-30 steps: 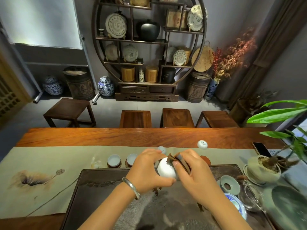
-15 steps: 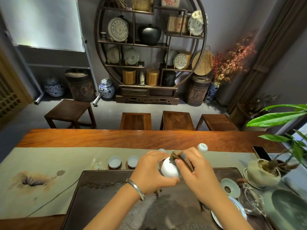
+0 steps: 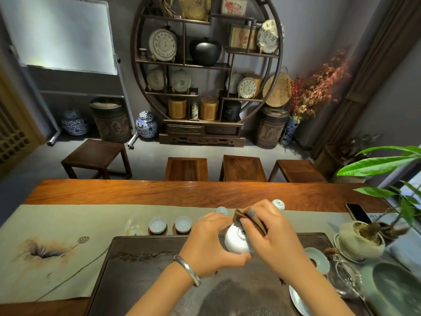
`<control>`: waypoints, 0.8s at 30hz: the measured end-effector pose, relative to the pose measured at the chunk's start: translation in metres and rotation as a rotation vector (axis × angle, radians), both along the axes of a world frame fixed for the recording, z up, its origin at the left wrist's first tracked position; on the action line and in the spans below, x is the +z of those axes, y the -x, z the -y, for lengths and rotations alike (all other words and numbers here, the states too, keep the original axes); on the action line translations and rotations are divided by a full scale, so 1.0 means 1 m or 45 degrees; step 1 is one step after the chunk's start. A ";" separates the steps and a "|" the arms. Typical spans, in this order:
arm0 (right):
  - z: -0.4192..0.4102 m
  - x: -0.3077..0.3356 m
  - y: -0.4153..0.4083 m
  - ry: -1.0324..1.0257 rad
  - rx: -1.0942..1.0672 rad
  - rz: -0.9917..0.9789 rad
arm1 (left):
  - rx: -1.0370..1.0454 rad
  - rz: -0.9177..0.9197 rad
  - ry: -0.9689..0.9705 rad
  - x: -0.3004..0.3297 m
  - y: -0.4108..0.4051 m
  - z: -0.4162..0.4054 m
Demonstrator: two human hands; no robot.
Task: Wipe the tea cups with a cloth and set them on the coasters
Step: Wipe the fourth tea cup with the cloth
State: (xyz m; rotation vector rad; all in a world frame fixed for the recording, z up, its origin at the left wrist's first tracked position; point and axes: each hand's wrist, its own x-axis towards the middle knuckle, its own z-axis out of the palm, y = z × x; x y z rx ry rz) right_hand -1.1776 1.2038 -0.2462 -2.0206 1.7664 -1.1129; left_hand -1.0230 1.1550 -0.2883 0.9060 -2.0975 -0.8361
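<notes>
Behind the long reddish wooden table point(image 3: 205, 192) stand a round dark display shelf point(image 3: 206, 65) and three wooden stools. On the pale green painted runner point(image 3: 68, 224), two pale celadon tea cups point(image 3: 157, 225) sit on small round dark coasters point(image 3: 157, 231), just beyond the dark stone tea tray point(image 3: 141, 270). Above that tray, the left hand point(image 3: 208, 245), with a silver bangle at its wrist, curls around a white porcelain tea cup point(image 3: 235, 239) tipped on its side. The right hand point(image 3: 271, 236) pinches a folded brown cloth point(image 3: 250, 218) and presses it against the cup's foot. Two more small cups stand upside down beyond the hands.
</notes>
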 end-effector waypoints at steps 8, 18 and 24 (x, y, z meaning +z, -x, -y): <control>-0.016 -0.003 0.003 0.032 0.107 -0.145 | 0.048 0.002 0.003 -0.001 -0.005 0.000; -0.015 0.001 0.017 -0.332 0.229 0.086 | -0.025 0.100 0.071 -0.004 -0.005 -0.005; -0.012 0.007 0.030 -0.131 -0.005 0.243 | 0.019 0.021 -0.036 -0.008 -0.013 -0.007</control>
